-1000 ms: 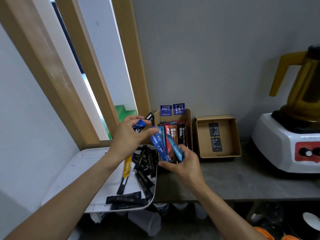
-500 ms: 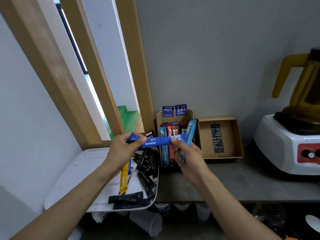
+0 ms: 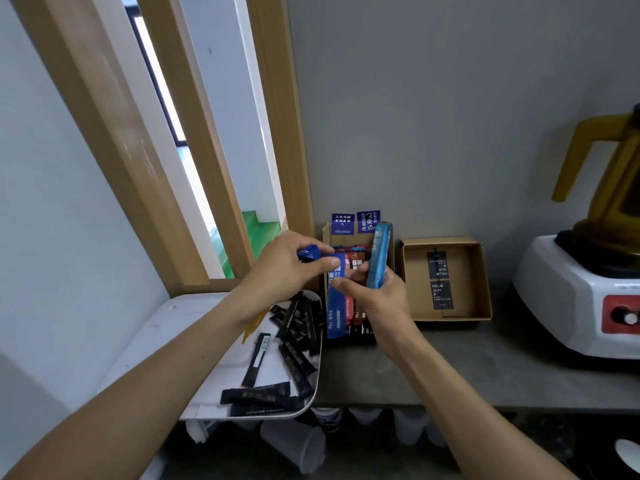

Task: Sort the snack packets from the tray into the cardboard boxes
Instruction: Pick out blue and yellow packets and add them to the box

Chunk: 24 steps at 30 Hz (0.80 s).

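**Both hands on blue packets at the left box**

I see my left hand (image 3: 284,268) over the gap between the tray (image 3: 162,327) and the left box (image 3: 358,271); its grip is closed on a dark blue packet (image 3: 335,299), thumb pressed on the top part, and the packet hangs upright in front of the box; a crumpled dark blue end (image 3: 309,252) sticks out above the thumb, and I cannot tell whether it belongs to the same packet or to another; my right hand (image 3: 375,299) sits just beside the left, its grip closed around a light blue packet (image 3: 379,258) that stands nearly upright against the box's right wall, and its forefinger reaches across to touch the dark blue packet; the left box stands on the desk (image 3: 485,372) against the wall, with red and brown packets (image 3: 356,268) upright inside and two blue labels (image 3: 356,222) on its back flap; the right box (image 3: 446,278) lies just beside it, open, with two black packets (image 3: 439,280) flat on its floor; the tray is white and juts past the desk's left end; a heap of black sticks (image 3: 294,327) lies at its right side, one yellow packet (image 3: 251,327) shows below my left wrist; a white blender base (image 3: 571,299) with a yellow jug (image 3: 609,174) stands at the desk's right end, well apart from the boxes.
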### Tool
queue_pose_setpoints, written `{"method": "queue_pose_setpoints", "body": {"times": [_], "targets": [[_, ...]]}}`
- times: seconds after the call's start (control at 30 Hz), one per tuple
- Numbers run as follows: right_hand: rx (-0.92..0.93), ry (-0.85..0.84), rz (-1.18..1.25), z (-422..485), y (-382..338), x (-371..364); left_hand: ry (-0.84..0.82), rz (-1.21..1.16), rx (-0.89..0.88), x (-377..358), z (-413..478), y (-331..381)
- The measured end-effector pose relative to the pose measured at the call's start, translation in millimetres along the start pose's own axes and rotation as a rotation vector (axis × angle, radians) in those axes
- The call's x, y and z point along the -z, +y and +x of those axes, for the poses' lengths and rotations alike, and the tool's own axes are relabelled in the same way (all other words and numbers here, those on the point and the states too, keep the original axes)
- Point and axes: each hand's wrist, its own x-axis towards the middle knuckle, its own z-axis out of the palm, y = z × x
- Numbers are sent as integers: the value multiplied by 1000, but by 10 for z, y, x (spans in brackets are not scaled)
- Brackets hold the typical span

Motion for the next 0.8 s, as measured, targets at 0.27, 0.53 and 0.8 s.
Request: {"method": "queue_pose_setpoints", "body": {"times": [0.27,0.53,0.8], "targets": [[6,-70,-178,-39,16,93,14,-28,19,87,50,71],[65,-140,-315,-86,155,198,-97,101,75,233,82,124],[-1,-214,-436,-6,213,296,27,109,115,55,100,64]]}}
